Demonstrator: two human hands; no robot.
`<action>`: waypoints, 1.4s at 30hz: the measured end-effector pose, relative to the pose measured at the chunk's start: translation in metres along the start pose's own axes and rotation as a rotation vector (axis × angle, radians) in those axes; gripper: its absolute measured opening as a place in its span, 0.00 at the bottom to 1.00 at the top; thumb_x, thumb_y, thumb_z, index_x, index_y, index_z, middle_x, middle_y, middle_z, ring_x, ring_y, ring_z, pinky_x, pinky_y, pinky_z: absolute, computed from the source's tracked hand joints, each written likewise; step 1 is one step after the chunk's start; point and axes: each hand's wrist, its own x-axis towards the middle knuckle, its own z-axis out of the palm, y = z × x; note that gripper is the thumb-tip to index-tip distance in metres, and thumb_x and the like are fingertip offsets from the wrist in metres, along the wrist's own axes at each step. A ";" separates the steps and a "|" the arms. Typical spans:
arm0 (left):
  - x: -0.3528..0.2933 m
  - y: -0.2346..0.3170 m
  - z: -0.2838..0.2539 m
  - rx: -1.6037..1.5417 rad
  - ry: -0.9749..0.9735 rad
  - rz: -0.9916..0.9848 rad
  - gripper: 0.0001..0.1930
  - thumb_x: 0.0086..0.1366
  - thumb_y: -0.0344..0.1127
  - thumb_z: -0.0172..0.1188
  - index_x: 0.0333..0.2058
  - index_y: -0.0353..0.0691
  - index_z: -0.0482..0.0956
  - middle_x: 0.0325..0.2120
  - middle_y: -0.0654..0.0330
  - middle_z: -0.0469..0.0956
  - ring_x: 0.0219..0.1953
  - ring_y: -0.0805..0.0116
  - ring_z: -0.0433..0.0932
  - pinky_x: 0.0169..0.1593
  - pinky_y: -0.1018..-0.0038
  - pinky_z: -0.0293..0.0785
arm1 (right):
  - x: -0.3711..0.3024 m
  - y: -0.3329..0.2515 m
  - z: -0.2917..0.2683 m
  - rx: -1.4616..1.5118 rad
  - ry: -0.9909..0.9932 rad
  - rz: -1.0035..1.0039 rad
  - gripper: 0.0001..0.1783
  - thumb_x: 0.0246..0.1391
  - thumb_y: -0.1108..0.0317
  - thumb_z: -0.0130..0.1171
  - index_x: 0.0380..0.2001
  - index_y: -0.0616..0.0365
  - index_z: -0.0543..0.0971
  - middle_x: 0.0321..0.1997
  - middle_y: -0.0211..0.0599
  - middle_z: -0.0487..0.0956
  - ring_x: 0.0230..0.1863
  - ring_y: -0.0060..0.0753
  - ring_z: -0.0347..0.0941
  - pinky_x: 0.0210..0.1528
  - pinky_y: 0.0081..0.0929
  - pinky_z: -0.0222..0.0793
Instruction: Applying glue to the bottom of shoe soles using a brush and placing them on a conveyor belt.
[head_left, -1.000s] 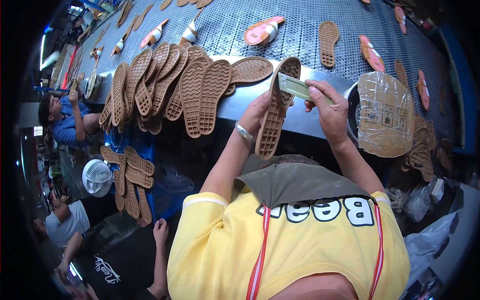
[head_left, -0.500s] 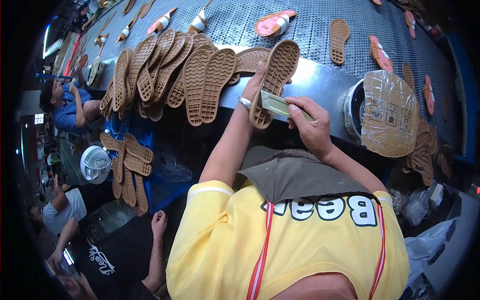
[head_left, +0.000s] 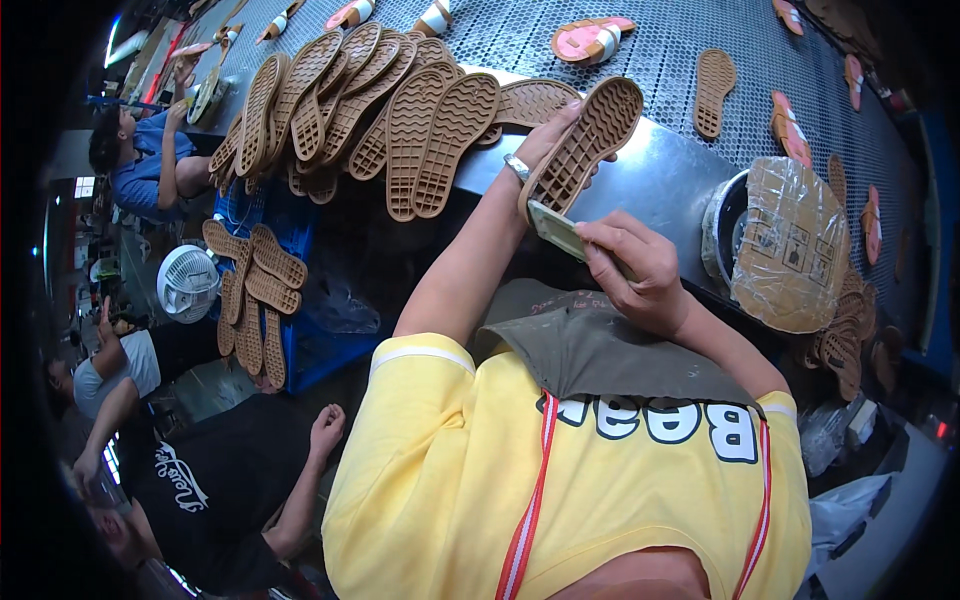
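Note:
My left hand (head_left: 543, 142) grips a brown shoe sole (head_left: 585, 140) from behind, tilted with its grid-patterned tread facing me. Fingertips show at the sole's right edge. Pinched in my right hand (head_left: 640, 268) is a flat pale green tool (head_left: 557, 230); its end lies against the sole's lower end, and I cannot make out whether it has bristles. Just left of my left hand, another sole (head_left: 535, 103) lies on the metal ledge. A heap of brown soles (head_left: 340, 95) overhangs the bench edge farther left.
A round tub (head_left: 727, 225) partly covered by taped cardboard (head_left: 795, 245) stands right of my hands. Pink-and-white sandals (head_left: 590, 40) and a single sole (head_left: 714, 93) lie on the mesh surface (head_left: 660, 60). Left are a white fan (head_left: 188, 283), a blue crate (head_left: 310, 345) and other people.
The tool has moved down to the sole's lower end, and its angle has changed. Both hands and the sole sit farther right in the picture, as the whole view has shifted.

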 end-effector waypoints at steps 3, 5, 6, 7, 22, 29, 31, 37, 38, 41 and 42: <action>-0.003 0.003 0.005 0.065 0.021 -0.025 0.27 0.65 0.57 0.37 0.50 0.42 0.67 0.31 0.49 0.77 0.20 0.75 0.74 0.18 0.82 0.73 | 0.005 0.003 -0.007 -0.043 -0.077 -0.104 0.14 0.40 0.83 0.55 0.35 0.63 0.74 0.27 0.40 0.72 0.25 0.36 0.71 0.26 0.26 0.67; -0.004 0.003 0.003 0.045 -0.024 -0.026 0.27 0.65 0.56 0.37 0.50 0.40 0.66 0.31 0.48 0.77 0.22 0.73 0.76 0.21 0.80 0.75 | 0.014 0.004 -0.018 -0.040 -0.132 -0.124 0.14 0.38 0.83 0.56 0.33 0.62 0.75 0.28 0.39 0.72 0.25 0.37 0.71 0.27 0.27 0.68; -0.006 0.003 0.001 0.026 -0.071 -0.028 0.27 0.65 0.56 0.38 0.50 0.39 0.66 0.32 0.48 0.77 0.25 0.70 0.77 0.24 0.79 0.76 | 0.019 0.003 -0.024 -0.038 -0.185 -0.145 0.14 0.36 0.83 0.58 0.32 0.60 0.76 0.28 0.39 0.73 0.26 0.37 0.71 0.27 0.28 0.68; -0.006 0.001 0.002 0.024 -0.065 -0.025 0.27 0.65 0.56 0.38 0.50 0.39 0.66 0.32 0.48 0.77 0.25 0.70 0.77 0.24 0.79 0.76 | 0.022 0.000 -0.030 0.014 -0.249 -0.082 0.17 0.33 0.85 0.56 0.31 0.59 0.77 0.29 0.38 0.74 0.30 0.35 0.71 0.31 0.26 0.68; -0.037 0.015 0.037 0.063 -0.088 -0.140 0.29 0.65 0.56 0.38 0.50 0.36 0.67 0.36 0.48 0.76 0.28 0.72 0.77 0.27 0.79 0.77 | 0.048 0.034 -0.100 -0.244 -0.142 0.007 0.13 0.32 0.85 0.53 0.25 0.63 0.79 0.27 0.35 0.74 0.29 0.29 0.73 0.31 0.22 0.69; -0.058 0.001 0.035 -0.206 -0.083 -0.083 0.33 0.63 0.60 0.38 0.55 0.39 0.60 0.40 0.40 0.72 0.26 0.72 0.73 0.20 0.81 0.72 | 0.028 0.056 -0.133 0.045 0.204 0.135 0.12 0.46 0.83 0.53 0.36 0.62 0.79 0.35 0.32 0.75 0.38 0.23 0.71 0.39 0.16 0.68; -0.063 -0.007 0.029 -0.414 -0.202 -0.060 0.36 0.62 0.62 0.37 0.58 0.38 0.54 0.47 0.34 0.63 0.29 0.70 0.71 0.23 0.78 0.76 | 0.038 0.054 -0.125 0.037 0.138 0.079 0.12 0.47 0.80 0.56 0.37 0.60 0.79 0.35 0.32 0.75 0.38 0.23 0.71 0.39 0.16 0.68; -0.070 -0.012 0.041 -0.497 -0.265 -0.011 0.35 0.63 0.61 0.36 0.59 0.40 0.53 0.48 0.36 0.63 0.32 0.68 0.74 0.30 0.75 0.79 | 0.056 0.053 -0.113 -0.010 0.074 -0.062 0.11 0.47 0.78 0.58 0.36 0.61 0.78 0.33 0.33 0.75 0.35 0.24 0.72 0.36 0.17 0.69; -0.072 -0.012 0.041 -0.517 -0.260 0.034 0.34 0.63 0.61 0.37 0.59 0.40 0.53 0.49 0.36 0.63 0.32 0.68 0.74 0.31 0.74 0.79 | 0.057 0.052 -0.112 -0.068 0.104 -0.064 0.10 0.47 0.77 0.58 0.36 0.62 0.78 0.33 0.33 0.75 0.35 0.25 0.72 0.35 0.18 0.69; -0.076 -0.012 0.039 -0.507 -0.252 0.087 0.35 0.62 0.60 0.41 0.59 0.41 0.52 0.49 0.37 0.63 0.32 0.68 0.74 0.31 0.75 0.79 | 0.053 0.050 -0.104 -0.201 0.160 -0.074 0.09 0.46 0.78 0.58 0.34 0.64 0.77 0.30 0.37 0.75 0.31 0.28 0.72 0.31 0.20 0.69; -0.076 -0.012 0.038 -0.493 -0.256 0.115 0.36 0.61 0.60 0.42 0.59 0.41 0.52 0.49 0.38 0.64 0.32 0.69 0.73 0.31 0.75 0.78 | 0.051 0.049 -0.099 -0.248 0.206 -0.057 0.08 0.46 0.78 0.58 0.34 0.65 0.76 0.28 0.38 0.75 0.29 0.29 0.72 0.30 0.21 0.69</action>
